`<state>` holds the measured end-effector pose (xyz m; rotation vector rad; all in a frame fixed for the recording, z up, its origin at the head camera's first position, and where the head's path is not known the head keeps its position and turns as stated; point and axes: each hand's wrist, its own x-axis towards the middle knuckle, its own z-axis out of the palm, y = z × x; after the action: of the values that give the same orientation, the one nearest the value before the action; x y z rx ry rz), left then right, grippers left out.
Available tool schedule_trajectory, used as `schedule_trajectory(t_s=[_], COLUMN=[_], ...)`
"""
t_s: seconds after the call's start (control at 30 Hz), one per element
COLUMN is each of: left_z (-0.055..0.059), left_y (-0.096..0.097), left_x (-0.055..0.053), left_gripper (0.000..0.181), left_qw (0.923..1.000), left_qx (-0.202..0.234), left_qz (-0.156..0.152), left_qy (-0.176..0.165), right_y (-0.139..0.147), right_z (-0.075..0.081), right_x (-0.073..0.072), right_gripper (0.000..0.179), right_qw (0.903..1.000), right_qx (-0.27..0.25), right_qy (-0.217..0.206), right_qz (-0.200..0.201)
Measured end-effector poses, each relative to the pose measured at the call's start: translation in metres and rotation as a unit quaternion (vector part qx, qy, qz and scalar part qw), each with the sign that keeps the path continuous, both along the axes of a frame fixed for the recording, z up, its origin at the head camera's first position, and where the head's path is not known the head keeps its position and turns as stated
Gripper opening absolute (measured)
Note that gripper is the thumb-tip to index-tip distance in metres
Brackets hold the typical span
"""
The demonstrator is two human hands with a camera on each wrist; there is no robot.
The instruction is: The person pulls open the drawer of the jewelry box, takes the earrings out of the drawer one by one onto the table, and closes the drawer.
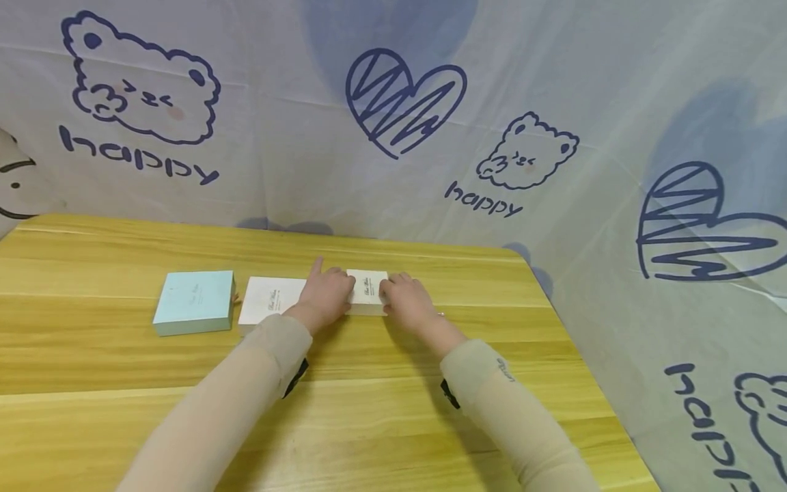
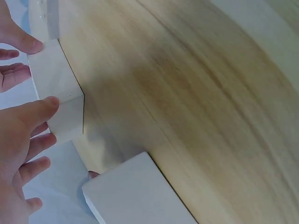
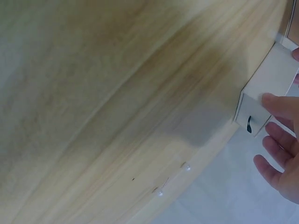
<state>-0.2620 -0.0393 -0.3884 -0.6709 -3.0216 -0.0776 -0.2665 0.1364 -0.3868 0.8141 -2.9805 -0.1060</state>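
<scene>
A small white box with dark lettering on its lid lies on the table between my two hands. My left hand holds its left end, the thumb on the front face and the index finger raised in the head view. At the right end my right hand grips the box, thumb against a corner. A short dark ribbon tab shows on the box's end face in the right wrist view. Left of my left hand, a larger white box lies partly behind the wrist.
A pale turquoise box with a ribbon tab lies farther left on the wooden table. Two tiny pearl-like studs lie right of the small box. A white cloth with blue drawings hangs behind and right of the table.
</scene>
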Motion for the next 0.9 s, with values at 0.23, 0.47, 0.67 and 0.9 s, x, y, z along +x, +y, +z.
schedule_trajectory(t_s=[0.23, 0.47, 0.67, 0.9], left_z=[0.001, 0.004, 0.008, 0.011], left_y=[0.0, 0.0, 0.001, 0.0], left_x=[-0.001, 0.001, 0.002, 0.005], left_gripper=[0.027, 0.024, 0.026, 0.031], left_qw=[0.9999, 0.9996, 0.9988, 0.9974], left_qx=[0.011, 0.005, -0.001, -0.027], left_qz=[0.006, 0.003, -0.001, -0.007], left_qy=[-0.009, -0.027, -0.05, -0.066], right_y=[0.0, 0.001, 0.002, 0.002], right_z=[-0.001, 0.0, 0.002, 0.005], right_x=[0.0, 0.001, 0.004, 0.008], right_gripper=[0.015, 0.014, 0.01, 0.019], right_qw=[0.9996, 0.9986, 0.9988, 0.999], right_qx=[-0.007, -0.013, -0.004, 0.038], right_qy=[0.028, 0.049, 0.045, 0.018], right_qz=[0.007, 0.016, 0.018, 0.015])
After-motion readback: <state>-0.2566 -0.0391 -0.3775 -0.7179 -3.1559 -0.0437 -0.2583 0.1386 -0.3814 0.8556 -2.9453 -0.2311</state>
